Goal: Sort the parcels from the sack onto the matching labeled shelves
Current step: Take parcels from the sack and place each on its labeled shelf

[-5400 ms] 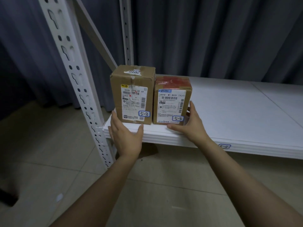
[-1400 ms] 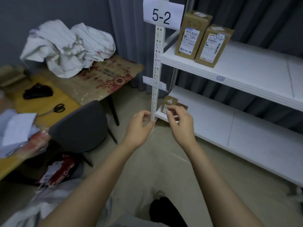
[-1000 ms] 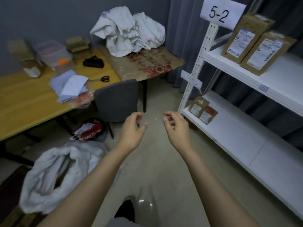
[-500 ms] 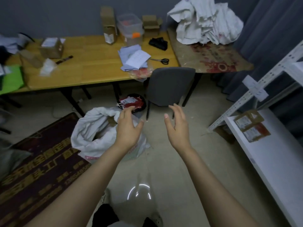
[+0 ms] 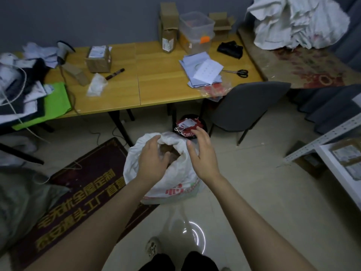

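The sack (image 5: 175, 178) gapes open upward, with parcels (image 5: 167, 149) showing inside. A bin (image 5: 187, 126) and chair (image 5: 246, 106) crowd just behind it. Bare floor (image 5: 263, 182) runs right toward the shelf (image 5: 327, 154).

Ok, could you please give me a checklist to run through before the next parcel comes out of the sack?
1. Mouth of sack open: ok, brown parcels show inside.
2. Reach of left hand: ok, at the mouth; whether it grips anything: cannot tell.
3. Free right hand: ok, open beside the rim.
4. Label readable on the parcels: cannot tell.
5. Bare room on shelf: ok.
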